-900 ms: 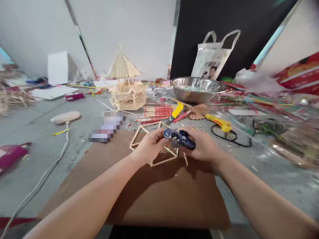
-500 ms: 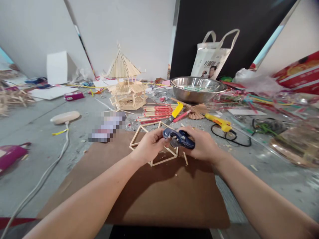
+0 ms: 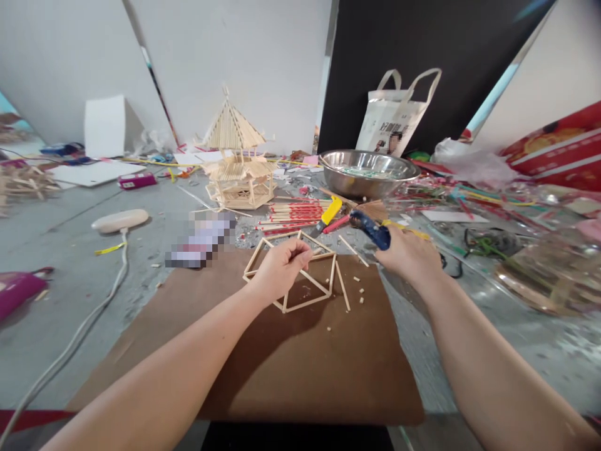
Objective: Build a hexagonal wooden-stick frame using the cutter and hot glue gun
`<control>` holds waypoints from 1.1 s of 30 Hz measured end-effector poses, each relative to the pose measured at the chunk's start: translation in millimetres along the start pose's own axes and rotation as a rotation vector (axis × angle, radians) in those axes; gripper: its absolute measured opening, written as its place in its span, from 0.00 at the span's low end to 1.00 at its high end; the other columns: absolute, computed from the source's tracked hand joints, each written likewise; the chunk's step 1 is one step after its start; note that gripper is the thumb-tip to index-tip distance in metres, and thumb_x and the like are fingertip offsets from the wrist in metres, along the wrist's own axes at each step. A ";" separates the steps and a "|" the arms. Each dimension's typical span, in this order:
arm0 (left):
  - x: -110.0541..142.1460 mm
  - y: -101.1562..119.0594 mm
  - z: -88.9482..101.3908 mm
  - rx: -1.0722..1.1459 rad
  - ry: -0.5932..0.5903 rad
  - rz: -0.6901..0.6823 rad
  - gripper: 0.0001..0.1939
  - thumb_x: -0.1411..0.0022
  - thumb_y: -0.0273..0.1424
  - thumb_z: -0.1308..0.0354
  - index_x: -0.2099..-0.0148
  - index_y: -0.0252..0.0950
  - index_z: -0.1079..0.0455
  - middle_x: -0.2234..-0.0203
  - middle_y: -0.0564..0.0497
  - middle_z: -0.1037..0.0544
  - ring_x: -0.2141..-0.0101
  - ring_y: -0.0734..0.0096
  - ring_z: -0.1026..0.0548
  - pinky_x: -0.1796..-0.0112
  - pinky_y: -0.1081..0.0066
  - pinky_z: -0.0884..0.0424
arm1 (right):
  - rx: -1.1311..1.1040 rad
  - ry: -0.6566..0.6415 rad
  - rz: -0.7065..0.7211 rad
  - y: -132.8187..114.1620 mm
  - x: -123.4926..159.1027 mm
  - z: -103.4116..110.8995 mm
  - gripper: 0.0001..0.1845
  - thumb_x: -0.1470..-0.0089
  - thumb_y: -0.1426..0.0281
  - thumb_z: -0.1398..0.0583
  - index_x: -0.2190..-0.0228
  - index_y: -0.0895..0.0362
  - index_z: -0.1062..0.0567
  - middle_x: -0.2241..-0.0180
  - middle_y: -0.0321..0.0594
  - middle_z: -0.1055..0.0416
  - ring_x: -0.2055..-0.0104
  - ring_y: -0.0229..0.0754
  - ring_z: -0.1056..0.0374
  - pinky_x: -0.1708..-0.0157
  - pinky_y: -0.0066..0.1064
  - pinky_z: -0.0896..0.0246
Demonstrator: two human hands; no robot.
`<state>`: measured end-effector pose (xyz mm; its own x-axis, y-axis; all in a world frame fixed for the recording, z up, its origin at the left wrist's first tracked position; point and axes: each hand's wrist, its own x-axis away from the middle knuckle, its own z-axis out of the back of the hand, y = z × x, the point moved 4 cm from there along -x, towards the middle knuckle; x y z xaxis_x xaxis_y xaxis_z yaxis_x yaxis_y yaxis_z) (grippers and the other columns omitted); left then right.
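"Wooden stick frame (image 3: 314, 282) there: where does it sit, exactly?"

"Toward the far side of the brown board (image 3: 305, 369), which lies on the grey tabletop (image 3: 84, 263). The left hand (image 3: 282, 269) is over it and hides part of it."

"How is that hand's grip?"

"Thumb and fingertips together. I can't tell whether a bit of wood is pinched in there."

"And the right hand (image 3: 408, 254)?"

"Well apart from the left, off to the right of the frame, its grip clamped round a navy-handled hand tool (image 3: 373, 232)."

"Any loose pieces nearby?"

"One slim stick (image 3: 342, 285) just right of the frame, with small wooden offcuts (image 3: 361, 300) beside it. Another stick (image 3: 354, 250) lies near the board's far edge."

"And beyond the board?"

"A yellow-handled utility knife (image 3: 332, 212), next to a row of red-marked sticks (image 3: 293, 214). Farther back, a stick-built pagoda model (image 3: 241, 169) stands upright, with a steel bowl (image 3: 357, 185) to its right and a white carrier bag (image 3: 389, 122) behind the bowl."
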<state>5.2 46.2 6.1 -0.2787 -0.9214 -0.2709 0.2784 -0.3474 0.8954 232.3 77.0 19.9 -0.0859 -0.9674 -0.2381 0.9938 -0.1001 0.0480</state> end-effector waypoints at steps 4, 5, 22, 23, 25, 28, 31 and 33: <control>-0.3 1.2 1.3 0.034 0.012 0.000 0.08 0.44 0.33 0.52 0.70 0.33 0.39 0.81 0.56 0.37 0.80 0.82 0.42 0.77 0.78 0.43 | 0.003 0.160 0.062 -10.5 2.9 5.2 0.25 0.59 0.65 0.47 0.56 0.60 0.37 0.65 0.52 0.32 0.63 0.55 0.37 0.68 0.39 0.47; -0.4 1.6 1.6 0.038 0.015 -0.001 0.09 0.44 0.34 0.52 0.70 0.33 0.38 0.81 0.56 0.37 0.80 0.81 0.42 0.77 0.78 0.43 | -0.006 0.230 0.070 -12.8 3.6 6.9 0.27 0.59 0.65 0.46 0.54 0.59 0.39 0.64 0.52 0.33 0.62 0.55 0.37 0.66 0.40 0.47; 1.7 -5.3 -3.5 -0.008 -0.015 -0.090 0.10 0.44 0.34 0.51 0.68 0.33 0.33 0.81 0.54 0.33 0.79 0.80 0.38 0.77 0.78 0.40 | -0.421 0.115 0.660 -54.5 30.7 12.3 0.29 0.62 0.73 0.44 0.54 0.54 0.39 0.56 0.42 0.35 0.55 0.47 0.40 0.57 0.37 0.48; 1.8 -6.8 -5.0 0.007 -0.023 -0.095 0.11 0.44 0.34 0.52 0.69 0.33 0.33 0.80 0.54 0.33 0.79 0.80 0.38 0.77 0.78 0.40 | -0.424 0.112 0.666 -55.2 31.6 12.5 0.28 0.62 0.72 0.44 0.54 0.54 0.39 0.56 0.43 0.35 0.55 0.47 0.40 0.58 0.37 0.47; 1.8 -9.5 -7.5 0.038 -0.035 -0.111 0.10 0.44 0.33 0.52 0.69 0.33 0.33 0.79 0.53 0.32 0.77 0.79 0.36 0.75 0.77 0.39 | -0.433 0.119 0.665 -56.7 33.4 12.9 0.27 0.61 0.71 0.44 0.55 0.54 0.39 0.57 0.44 0.34 0.56 0.48 0.39 0.59 0.37 0.47; 1.9 -10.8 -8.5 0.016 -0.026 -0.133 0.09 0.44 0.31 0.52 0.67 0.33 0.32 0.77 0.53 0.31 0.75 0.78 0.35 0.73 0.77 0.38 | -0.464 0.112 0.675 -60.4 36.5 12.8 0.24 0.60 0.70 0.44 0.56 0.55 0.37 0.60 0.43 0.32 0.59 0.48 0.38 0.61 0.37 0.45; 2.4 -7.7 -6.8 -0.014 -0.015 -0.127 0.10 0.44 0.31 0.52 0.65 0.33 0.31 0.78 0.53 0.31 0.76 0.78 0.36 0.74 0.77 0.38 | -0.556 0.088 0.660 -59.3 36.2 13.4 0.23 0.61 0.71 0.44 0.58 0.54 0.35 0.61 0.41 0.32 0.60 0.48 0.37 0.62 0.36 0.45; 2.7 -4.9 -5.1 -0.019 -0.008 -0.102 0.11 0.44 0.33 0.52 0.64 0.33 0.32 0.79 0.53 0.31 0.77 0.79 0.36 0.74 0.77 0.38 | -0.739 0.067 0.526 -48.4 30.0 15.3 0.20 0.60 0.70 0.45 0.60 0.54 0.34 0.64 0.40 0.31 0.63 0.46 0.35 0.64 0.37 0.43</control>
<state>7.8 44.5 -0.9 -0.3134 -0.8797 -0.3576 0.2656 -0.4427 0.8564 180.5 49.2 25.3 0.3731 -0.8280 -0.4186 0.6974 0.5479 -0.4621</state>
